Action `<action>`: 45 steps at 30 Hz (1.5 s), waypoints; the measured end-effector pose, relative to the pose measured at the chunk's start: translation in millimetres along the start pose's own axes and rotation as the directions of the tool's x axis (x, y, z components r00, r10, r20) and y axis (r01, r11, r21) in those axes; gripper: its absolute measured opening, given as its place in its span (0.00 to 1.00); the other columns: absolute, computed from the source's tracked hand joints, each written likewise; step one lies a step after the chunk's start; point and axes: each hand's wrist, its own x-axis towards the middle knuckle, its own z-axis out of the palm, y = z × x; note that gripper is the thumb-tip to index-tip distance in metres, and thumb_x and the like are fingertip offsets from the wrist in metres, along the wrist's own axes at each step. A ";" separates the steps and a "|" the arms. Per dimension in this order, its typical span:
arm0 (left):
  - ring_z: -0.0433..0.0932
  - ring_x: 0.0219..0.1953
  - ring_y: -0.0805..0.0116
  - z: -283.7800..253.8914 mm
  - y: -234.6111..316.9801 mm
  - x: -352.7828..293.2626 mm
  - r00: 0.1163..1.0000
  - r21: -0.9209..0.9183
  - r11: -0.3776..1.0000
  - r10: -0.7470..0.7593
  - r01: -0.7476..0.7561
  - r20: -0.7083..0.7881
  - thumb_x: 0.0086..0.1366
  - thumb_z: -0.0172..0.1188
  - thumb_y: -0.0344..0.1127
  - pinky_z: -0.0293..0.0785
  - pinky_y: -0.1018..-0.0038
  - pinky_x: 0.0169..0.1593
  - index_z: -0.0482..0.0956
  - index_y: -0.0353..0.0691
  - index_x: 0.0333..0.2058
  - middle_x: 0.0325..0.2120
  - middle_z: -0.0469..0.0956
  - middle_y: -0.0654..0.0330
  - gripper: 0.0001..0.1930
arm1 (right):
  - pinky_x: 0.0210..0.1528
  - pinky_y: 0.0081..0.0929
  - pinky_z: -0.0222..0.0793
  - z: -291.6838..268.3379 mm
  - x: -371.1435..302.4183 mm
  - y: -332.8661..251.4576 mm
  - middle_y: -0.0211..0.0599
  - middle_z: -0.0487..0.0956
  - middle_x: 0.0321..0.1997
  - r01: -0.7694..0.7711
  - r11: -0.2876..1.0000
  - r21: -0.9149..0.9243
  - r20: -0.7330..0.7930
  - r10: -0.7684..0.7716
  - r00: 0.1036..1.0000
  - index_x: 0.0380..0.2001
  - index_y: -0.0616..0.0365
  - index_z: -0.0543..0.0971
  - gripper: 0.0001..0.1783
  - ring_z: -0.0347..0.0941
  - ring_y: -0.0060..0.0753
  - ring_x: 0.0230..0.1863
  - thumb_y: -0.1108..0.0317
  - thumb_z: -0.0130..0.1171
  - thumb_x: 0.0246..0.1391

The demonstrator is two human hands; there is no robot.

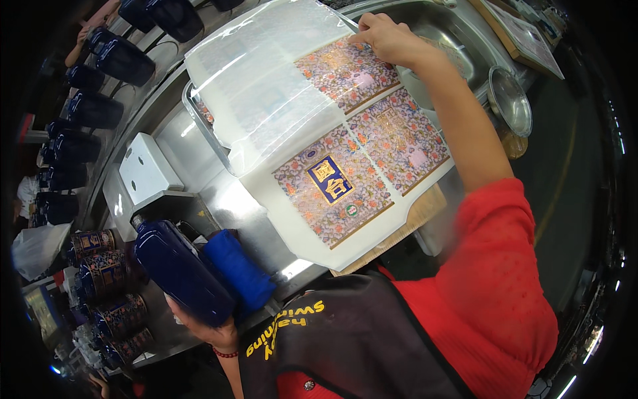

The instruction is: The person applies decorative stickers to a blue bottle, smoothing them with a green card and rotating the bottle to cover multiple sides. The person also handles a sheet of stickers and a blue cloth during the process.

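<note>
My left hand [207, 330] is wrapped around the lower end of a dark blue glazed bottle [183, 269], which lies tilted with its neck pointing up and away. At the top, my right hand [392, 41] has its fingers bent and pressed together at the far edge of a decal sheet [392, 143]. Floral panels with gold details cover the sheet, and one bears a blue and gold label. Translucent film [266, 73] overlies its far left part. What exactly the right fingertips pinch, decal or film, is hard to see.
Beside the bottle lies a blue cloth [239, 269], with a white box [150, 169] beyond. Dark blue bottles [93, 108] line the far left; floral-decorated ones [103, 276] stand nearer. A metal sink [458, 40] and steel bowl [510, 100] are at right. Another person's hand [81, 36] shows top left.
</note>
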 end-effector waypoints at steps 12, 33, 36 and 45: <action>0.61 0.71 0.49 1.9 -2.7 -1.0 1.000 -0.097 0.995 -0.016 0.017 0.012 0.61 0.65 0.69 0.56 0.57 0.73 0.43 0.27 0.73 0.72 0.56 0.42 0.62 | 0.58 0.58 0.64 9.0 7.7 -21.1 0.32 0.71 0.65 -0.047 0.990 -0.136 0.093 0.060 0.994 0.59 0.28 0.81 0.27 0.63 0.38 0.69 0.72 0.53 0.63; 0.60 0.71 0.46 -1.8 -10.3 -5.4 0.999 -0.073 0.997 -0.010 0.013 0.040 0.60 0.67 0.67 0.55 0.55 0.72 0.43 0.27 0.73 0.71 0.55 0.40 0.62 | 0.42 0.39 0.79 96.4 37.6 163.7 0.29 0.84 0.47 -0.735 0.555 0.389 0.594 0.459 0.661 0.54 0.50 0.82 0.18 0.79 0.35 0.45 0.65 0.53 0.64; 0.61 0.71 0.47 -4.1 -11.5 -3.4 0.999 -0.016 1.000 0.020 -0.019 0.035 0.60 0.66 0.68 0.57 0.56 0.72 0.42 0.26 0.73 0.71 0.55 0.41 0.62 | 0.55 0.38 0.76 51.4 40.0 147.1 0.38 0.82 0.52 -0.516 0.030 0.856 0.476 0.340 0.811 0.56 0.56 0.80 0.19 0.78 0.44 0.53 0.65 0.52 0.66; 0.61 0.71 0.47 1.5 -7.5 -1.0 1.000 0.028 1.000 0.005 -0.004 -0.022 0.66 0.57 0.70 0.59 0.57 0.71 0.45 0.27 0.73 0.71 0.55 0.40 0.56 | 0.35 0.31 0.73 -99.4 45.9 75.4 0.29 0.84 0.44 -0.299 0.747 0.594 0.262 0.172 0.950 0.48 0.51 0.85 0.14 0.76 0.26 0.43 0.64 0.58 0.60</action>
